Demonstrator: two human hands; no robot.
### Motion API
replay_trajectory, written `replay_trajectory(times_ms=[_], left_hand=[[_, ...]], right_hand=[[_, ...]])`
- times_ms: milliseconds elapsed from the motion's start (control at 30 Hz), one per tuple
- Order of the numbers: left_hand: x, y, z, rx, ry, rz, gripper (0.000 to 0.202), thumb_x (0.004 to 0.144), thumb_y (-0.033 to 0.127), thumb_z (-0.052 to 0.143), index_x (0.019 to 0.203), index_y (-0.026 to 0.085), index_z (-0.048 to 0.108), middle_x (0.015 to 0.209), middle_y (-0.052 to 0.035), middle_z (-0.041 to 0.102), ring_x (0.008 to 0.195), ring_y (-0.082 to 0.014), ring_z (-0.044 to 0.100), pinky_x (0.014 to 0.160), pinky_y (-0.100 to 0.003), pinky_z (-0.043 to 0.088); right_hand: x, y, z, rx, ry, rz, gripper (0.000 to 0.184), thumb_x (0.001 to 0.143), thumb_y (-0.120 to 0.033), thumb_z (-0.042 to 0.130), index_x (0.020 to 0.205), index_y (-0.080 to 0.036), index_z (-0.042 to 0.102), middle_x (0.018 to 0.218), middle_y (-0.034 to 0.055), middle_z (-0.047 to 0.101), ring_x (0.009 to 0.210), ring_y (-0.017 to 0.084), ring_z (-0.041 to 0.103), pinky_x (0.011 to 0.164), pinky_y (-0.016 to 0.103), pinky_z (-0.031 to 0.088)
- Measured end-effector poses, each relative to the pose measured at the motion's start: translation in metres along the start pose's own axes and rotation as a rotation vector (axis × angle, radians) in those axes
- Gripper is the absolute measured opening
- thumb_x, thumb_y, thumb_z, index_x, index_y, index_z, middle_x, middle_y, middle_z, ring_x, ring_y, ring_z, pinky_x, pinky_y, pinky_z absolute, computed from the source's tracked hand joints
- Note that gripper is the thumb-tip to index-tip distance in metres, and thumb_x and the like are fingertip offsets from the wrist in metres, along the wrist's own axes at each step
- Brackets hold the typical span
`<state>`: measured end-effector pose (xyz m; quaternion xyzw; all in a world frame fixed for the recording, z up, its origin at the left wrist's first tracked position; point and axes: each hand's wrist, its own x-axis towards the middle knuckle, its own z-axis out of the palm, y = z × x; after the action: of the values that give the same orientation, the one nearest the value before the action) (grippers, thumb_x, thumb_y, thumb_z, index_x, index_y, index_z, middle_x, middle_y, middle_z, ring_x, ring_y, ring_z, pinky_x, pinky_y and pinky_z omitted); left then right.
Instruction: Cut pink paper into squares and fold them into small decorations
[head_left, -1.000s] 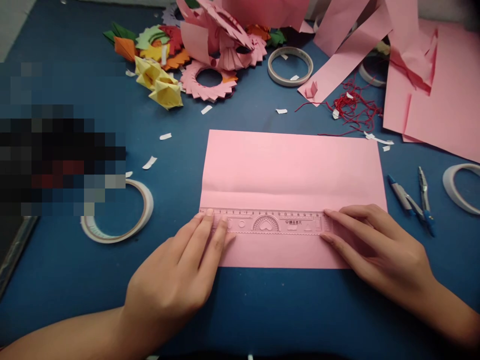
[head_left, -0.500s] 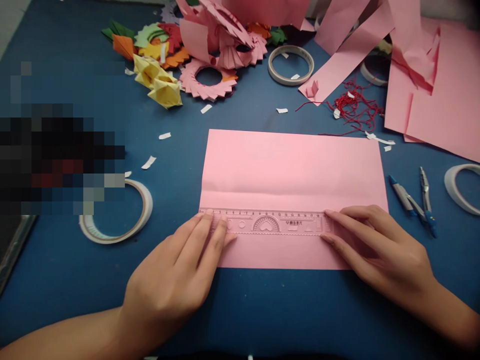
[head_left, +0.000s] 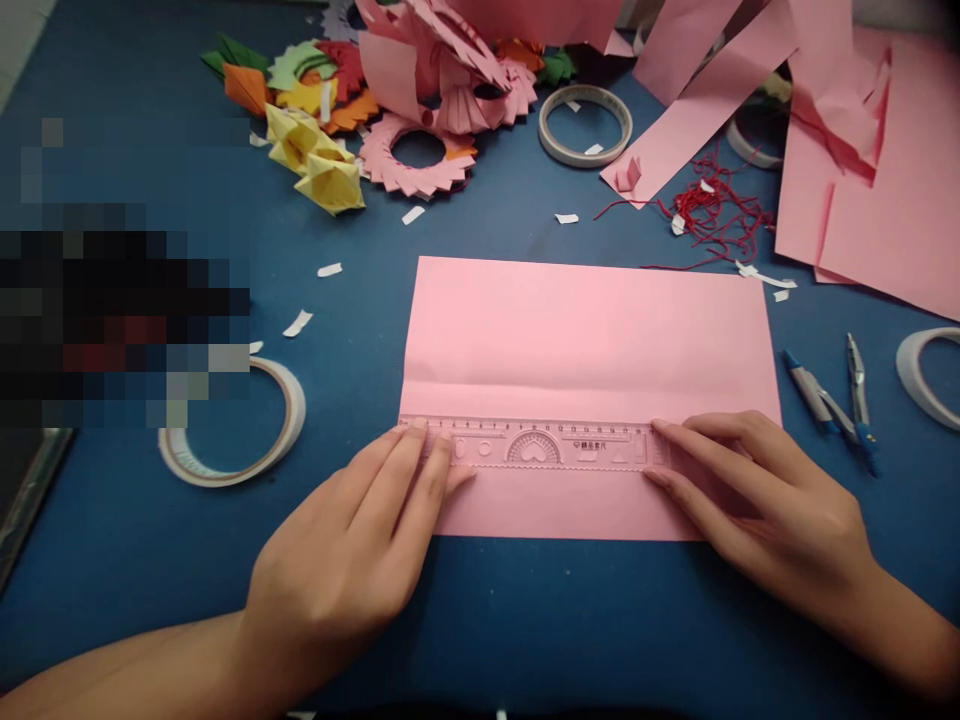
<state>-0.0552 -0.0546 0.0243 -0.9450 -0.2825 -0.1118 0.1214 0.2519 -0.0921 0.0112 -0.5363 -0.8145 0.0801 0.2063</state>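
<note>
A pink sheet of paper (head_left: pixel 585 340) lies flat on the blue table (head_left: pixel 525 620), with a horizontal crease near its lower part. A clear plastic ruler (head_left: pixel 540 445) lies across the sheet just below that crease. My left hand (head_left: pixel 352 550) has its fingers stretched flat, fingertips pressing the ruler's left end. My right hand (head_left: pixel 750 490) also lies flat, fingertips on the ruler's right end and the paper. Neither hand grips anything.
A compass with a blue pen (head_left: pixel 836 405) lies right of the sheet. Tape rolls sit at left (head_left: pixel 232 425), far right (head_left: pixel 926 375) and at the back (head_left: pixel 585 125). Folded paper flowers (head_left: pixel 322 165), pink paper rings (head_left: pixel 416 155), red thread (head_left: pixel 709 210) and loose pink sheets (head_left: pixel 877 200) crowd the back.
</note>
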Motion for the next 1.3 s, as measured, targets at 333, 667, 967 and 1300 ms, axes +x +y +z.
replay_trajectory(times_ms=[333,667,967,1300], left_hand=[[0.0011,-0.0029,-0.0023,-0.02,-0.003,0.017,0.03,0.082,0.011,0.068,0.105,-0.008,0.064,0.097,-0.0254,0.071,0.083,-0.0376,0.071,0.067,-0.045,0.062],[-0.0022,-0.0033,-0.0002,-0.001,-0.027,0.026,0.029,0.085,0.011,0.064,0.108,-0.007,0.064,0.1,-0.0242,0.071,0.085,-0.0368,0.071,0.067,-0.044,0.062],[0.0014,-0.0017,-0.0029,0.007,-0.016,0.012,0.031,0.081,0.012,0.07,0.106,-0.006,0.065,0.099,-0.023,0.072,0.083,-0.0348,0.072,0.066,-0.041,0.063],[-0.0003,-0.0048,-0.0009,0.007,-0.025,0.051,0.028,0.084,0.008,0.066,0.107,-0.007,0.063,0.101,-0.0241,0.071,0.086,-0.0352,0.072,0.067,-0.042,0.063]], right_hand=[[0.0001,0.0009,-0.0001,-0.001,-0.007,-0.017,0.037,0.085,-0.013,0.064,0.121,-0.017,0.058,0.098,0.0068,0.06,0.083,0.016,0.06,0.076,0.029,0.05],[0.0008,0.0013,0.001,-0.011,-0.008,-0.019,0.035,0.085,-0.014,0.064,0.12,-0.016,0.059,0.098,0.0067,0.06,0.082,0.016,0.06,0.076,0.029,0.05],[0.0001,0.0011,0.0011,-0.009,-0.007,-0.027,0.034,0.085,-0.014,0.064,0.119,-0.013,0.059,0.098,0.0069,0.059,0.084,0.015,0.059,0.078,0.029,0.049],[-0.0008,0.0029,0.0011,-0.034,-0.023,-0.029,0.034,0.086,-0.015,0.064,0.119,-0.014,0.058,0.098,0.007,0.059,0.084,0.016,0.058,0.078,0.028,0.048]])
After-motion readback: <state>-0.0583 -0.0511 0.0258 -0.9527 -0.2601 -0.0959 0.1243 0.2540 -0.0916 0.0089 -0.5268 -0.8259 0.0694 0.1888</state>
